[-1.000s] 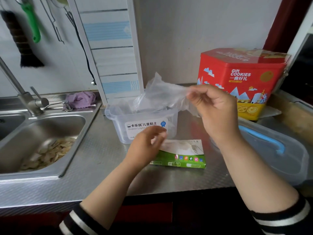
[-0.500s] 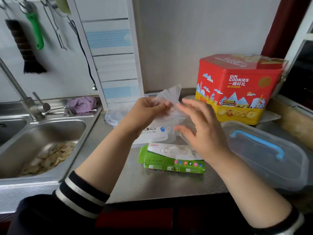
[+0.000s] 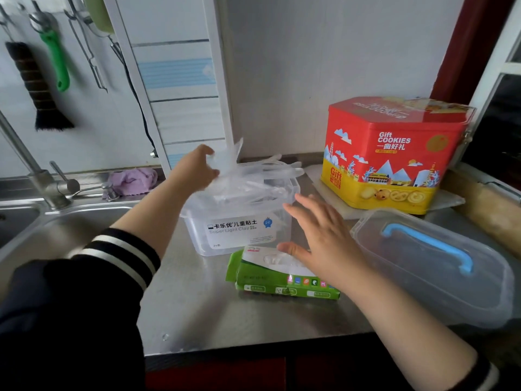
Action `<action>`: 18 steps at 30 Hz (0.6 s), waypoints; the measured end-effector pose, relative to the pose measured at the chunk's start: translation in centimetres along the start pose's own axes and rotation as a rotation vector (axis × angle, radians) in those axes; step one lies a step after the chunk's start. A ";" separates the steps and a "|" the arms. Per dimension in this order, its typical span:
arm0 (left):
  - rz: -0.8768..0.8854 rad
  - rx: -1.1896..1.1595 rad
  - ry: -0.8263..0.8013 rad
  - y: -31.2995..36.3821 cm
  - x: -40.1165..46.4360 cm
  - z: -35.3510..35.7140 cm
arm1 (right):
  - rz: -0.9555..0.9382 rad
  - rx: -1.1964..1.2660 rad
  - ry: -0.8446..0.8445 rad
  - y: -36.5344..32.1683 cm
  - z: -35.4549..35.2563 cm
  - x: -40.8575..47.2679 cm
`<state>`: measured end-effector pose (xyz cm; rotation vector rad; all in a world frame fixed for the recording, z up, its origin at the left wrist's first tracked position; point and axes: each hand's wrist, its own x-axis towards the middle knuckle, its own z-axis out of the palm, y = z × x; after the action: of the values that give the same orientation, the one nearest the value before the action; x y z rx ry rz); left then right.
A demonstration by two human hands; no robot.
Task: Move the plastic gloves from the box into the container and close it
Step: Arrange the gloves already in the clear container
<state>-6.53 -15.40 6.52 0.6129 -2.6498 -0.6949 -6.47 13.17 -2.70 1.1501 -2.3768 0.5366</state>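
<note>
A clear plastic container (image 3: 239, 235) with a white label stands open on the steel counter. Thin plastic gloves (image 3: 253, 179) lie bunched across its top, spilling over the far rim. My left hand (image 3: 197, 170) grips the left end of the gloves at the container's back left corner. My right hand (image 3: 318, 244) hovers with straight, spread fingers just right of the container, its thumb over the green glove box (image 3: 282, 280), which lies flat in front of the container with its white opening upward. The container's clear lid (image 3: 439, 266) with a blue handle lies to the right.
A red and yellow cookie tin (image 3: 394, 156) stands at the back right. A sink (image 3: 42, 238) with a tap (image 3: 36, 176) is on the left, a purple cloth (image 3: 132, 179) behind it. A brush and utensils hang on the wall. The counter's front edge is close.
The gloves have gone from held up in both hands to lying on the container's top. My right hand has let go and come down over the green box; my left hand stays on the gloves.
</note>
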 end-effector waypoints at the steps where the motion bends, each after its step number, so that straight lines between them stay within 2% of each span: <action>1: 0.006 0.090 -0.055 -0.5 0.1 0.2 | 0.002 0.030 -0.013 0.0 0.0 -0.3; 3: 0.029 0.238 -0.128 -1.3 0.1 0.4 | 0.005 0.080 -0.021 0.0 0.1 -0.7; 8: 0.095 0.495 -0.154 -1.1 -0.5 1.1 | 0.001 0.131 -0.039 -0.5 0.1 -1.2; 12: 0.116 0.728 -0.214 -0.5 -1.4 2.0 | -0.001 0.158 -0.143 -1.0 -0.1 -1.5; 16: 0.082 0.809 -0.239 -0.2 -1.5 2.2 | 0.075 0.178 -0.341 -0.8 0.1 -1.8; 18: 0.111 0.864 -0.253 0.4 -1.8 1.8 | 0.131 0.252 -0.386 -0.8 0.2 -1.9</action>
<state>-5.88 -13.57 4.86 0.5916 -3.1305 0.4890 -4.78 13.79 -3.81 1.3093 -2.7912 0.7325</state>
